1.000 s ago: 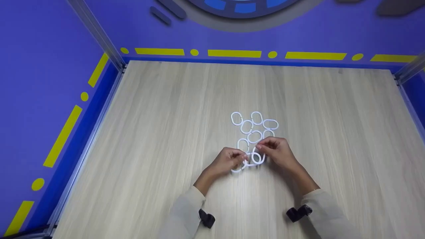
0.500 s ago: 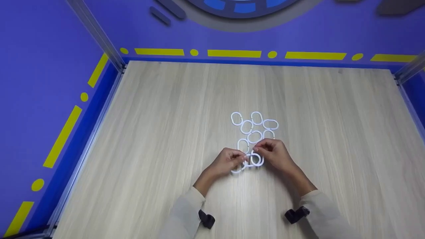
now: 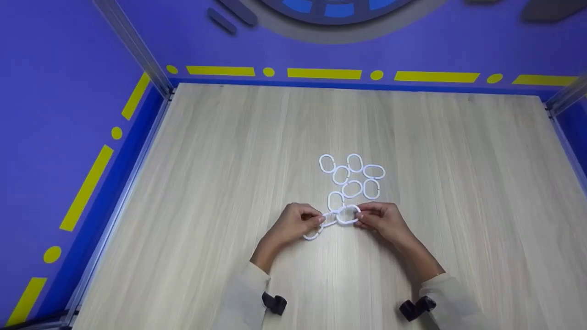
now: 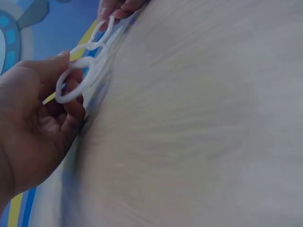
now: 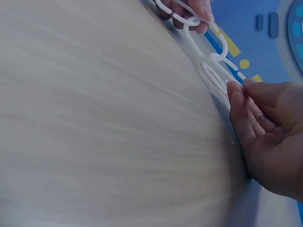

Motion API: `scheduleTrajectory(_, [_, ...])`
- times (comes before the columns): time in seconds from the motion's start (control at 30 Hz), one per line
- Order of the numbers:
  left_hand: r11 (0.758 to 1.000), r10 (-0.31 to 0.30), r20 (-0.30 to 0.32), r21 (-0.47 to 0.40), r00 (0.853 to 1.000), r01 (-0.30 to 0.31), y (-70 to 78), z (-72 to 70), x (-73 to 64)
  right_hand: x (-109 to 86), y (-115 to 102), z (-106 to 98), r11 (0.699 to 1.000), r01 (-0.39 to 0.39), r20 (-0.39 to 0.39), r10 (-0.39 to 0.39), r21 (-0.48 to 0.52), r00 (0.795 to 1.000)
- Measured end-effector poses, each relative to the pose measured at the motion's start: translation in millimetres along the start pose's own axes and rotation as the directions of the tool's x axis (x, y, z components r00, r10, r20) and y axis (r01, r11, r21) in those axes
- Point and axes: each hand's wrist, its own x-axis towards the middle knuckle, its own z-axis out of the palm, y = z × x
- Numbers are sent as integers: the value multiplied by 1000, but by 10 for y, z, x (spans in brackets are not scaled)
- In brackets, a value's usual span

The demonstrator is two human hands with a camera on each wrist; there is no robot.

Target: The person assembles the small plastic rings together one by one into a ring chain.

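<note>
Three white oval plastic curtain rings, each with a small gap, are linked in a short chain between my hands. My left hand [image 3: 293, 224] pinches the middle ring [image 3: 331, 224] between thumb and fingers. From that grip the end ring [image 4: 60, 92] hangs by my left palm. My right hand [image 3: 384, 221] pinches the far side of the third ring [image 3: 347, 223], whose other side passes through the middle one. In the right wrist view, the right thumb and fingertip meet on the ring's edge. The chain is stretched sideways, close over the table.
Several loose rings of the same kind lie flat just beyond my hands, among them an upright oval ring [image 3: 371, 189] and a sideways one [image 3: 373, 172]. The wooden table [image 3: 229, 151] meets blue walls [image 3: 321, 55] at its back and left.
My left hand has moved left with its end of the chain. My right hand has come slightly nearer and right, so the bunched rings are now spread in a line, uncovering a loose ring.
</note>
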Motion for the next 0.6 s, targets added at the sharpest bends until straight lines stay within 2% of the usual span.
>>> scheduleTrajectory(0.1, [996,20,-43,90,999,-16,5,-22,-5,-5,-6,18,1000,3,1,-3,-16,1000])
scheduleTrajectory(0.17, [994,30,-79,109,996,-21,12,-14,4,-6,-5,22,1000,0,1,0,-29,1000])
scheduleTrajectory(0.23, [997,36,-121,71,992,-28,26,23,20,-7,-3,26,999,-2,-7,2,-38,1000])
scheduleTrajectory(0.33, [998,46,-170,-29,984,-51,62,131,67,-10,5,29,999,-4,-13,3,-48,1000])
scheduleTrajectory(0.43, [991,43,-181,-116,983,-65,95,273,118,-16,16,36,999,-3,-7,3,-41,1000])
scheduleTrajectory(0.6, [976,17,-210,-208,978,-61,74,447,144,-23,32,62,1000,-2,26,3,-21,1000])
